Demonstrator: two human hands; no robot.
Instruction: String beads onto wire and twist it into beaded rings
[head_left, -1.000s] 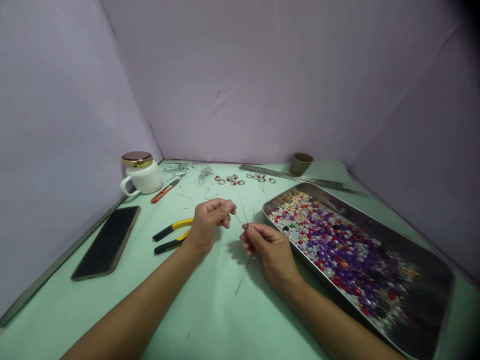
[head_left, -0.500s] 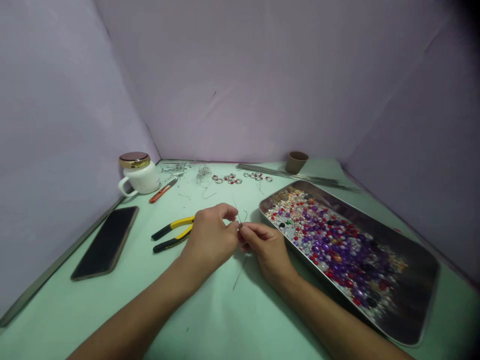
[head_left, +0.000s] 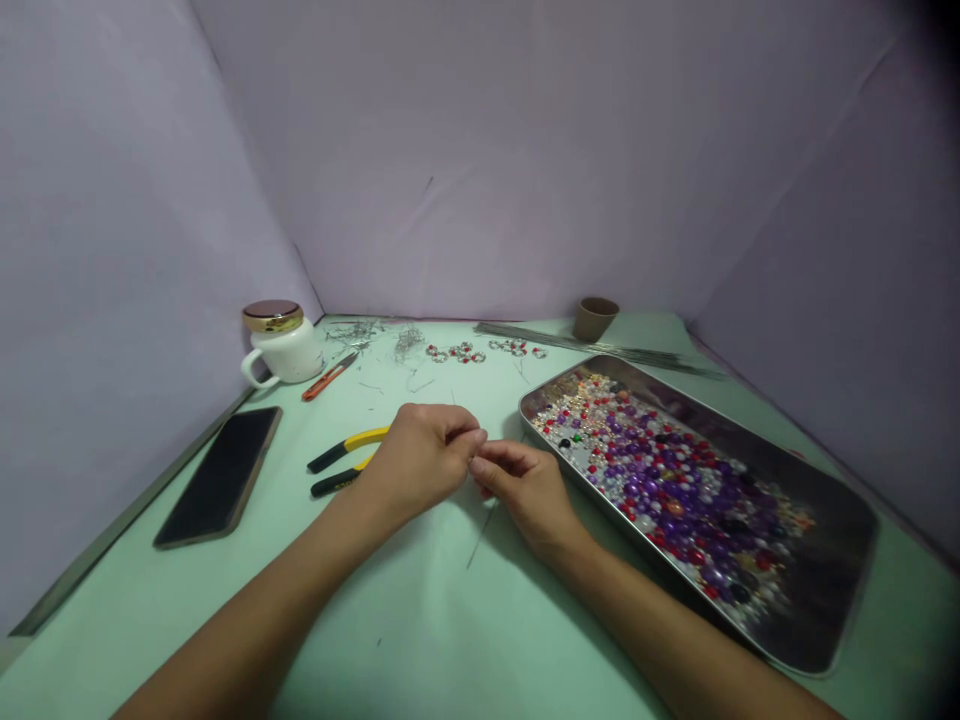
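Observation:
My left hand (head_left: 424, 462) and my right hand (head_left: 526, 492) meet fingertip to fingertip over the green table (head_left: 420, 620). Both are closed in a pinch on a thin wire (head_left: 480, 525), whose loose end trails down toward me onto the table. What sits at the pinch point is too small to make out. A steel tray (head_left: 825, 520) full of purple, red and white beads (head_left: 660, 480) lies just right of my right hand. Yellow-handled pliers (head_left: 341, 463) lie just left of my left hand.
A dark phone (head_left: 221, 475) lies at the left. A white lidded mug (head_left: 281, 345) and orange snips (head_left: 328, 378) stand behind it. Finished bead rings (head_left: 480, 351), wire scraps (head_left: 409, 345), a bundle of straight wires (head_left: 600, 350) and a brown cup (head_left: 595, 318) line the back. Lilac walls enclose the table.
My left hand has moved right and closed in on my right hand, so the two pinches now touch. The upstanding wire ends seen earlier are now hidden between my fingers.

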